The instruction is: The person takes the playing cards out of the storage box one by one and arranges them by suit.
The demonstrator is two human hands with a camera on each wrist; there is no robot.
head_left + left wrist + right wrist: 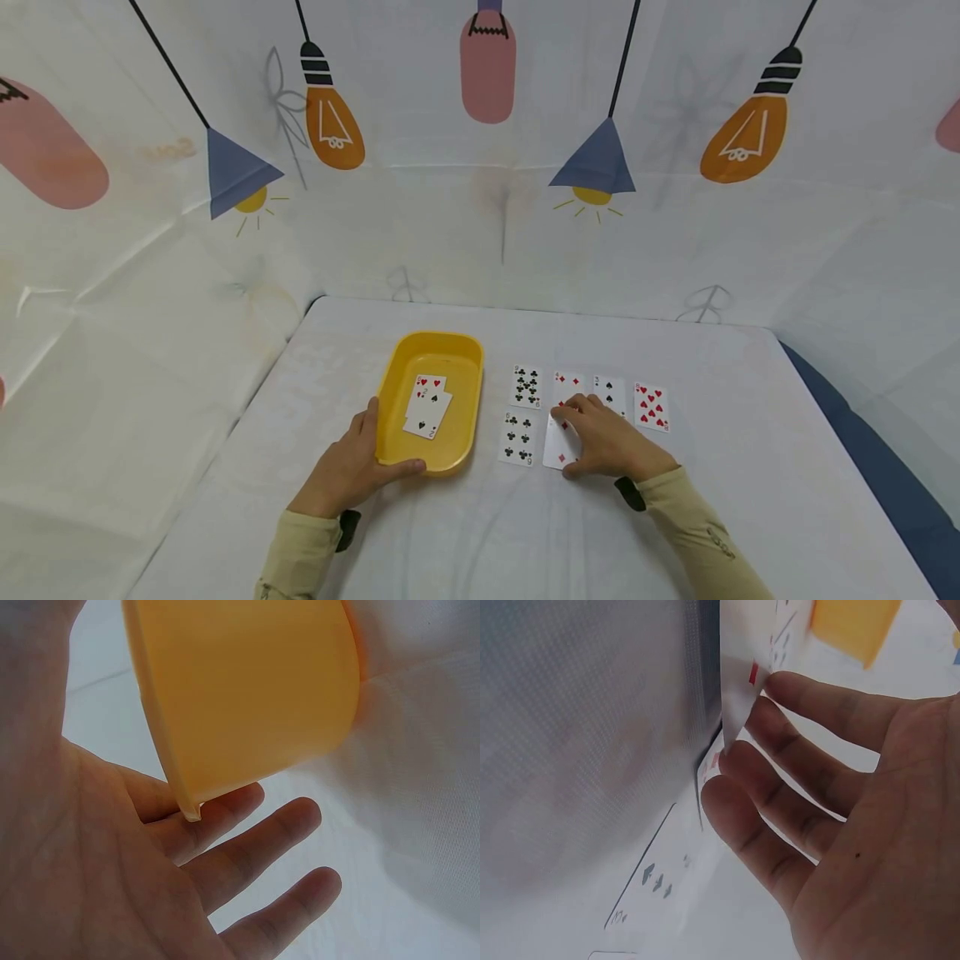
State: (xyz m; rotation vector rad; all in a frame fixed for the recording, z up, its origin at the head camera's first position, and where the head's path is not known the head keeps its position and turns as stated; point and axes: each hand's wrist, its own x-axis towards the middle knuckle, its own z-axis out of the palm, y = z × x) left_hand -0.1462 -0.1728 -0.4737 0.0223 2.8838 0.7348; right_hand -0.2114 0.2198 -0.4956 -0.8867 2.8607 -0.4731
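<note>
My left hand (351, 462) rests against the near left corner of a yellow tray (470, 417), thumb at the near rim. In the left wrist view its fingers (255, 855) are spread and fairly straight outside the tray wall (247, 690). My right hand (611, 440) pinches a diamonds playing card (558, 446) between thumb and fingers. In the right wrist view that card (742, 667) stands tilted off the cloth at the fingertips. Another diamonds card (568, 383) lies just beyond the hand. A spades card (610, 387) is partly hidden behind the knuckles.
Inside the tray lie overlapping cards, a hearts card (429, 382) and the two of spades (429, 417). Left of the right hand are the nine of clubs (527, 387) and six of clubs (517, 436). A hearts card (652, 407) lies rightmost on the white cloth (720, 483).
</note>
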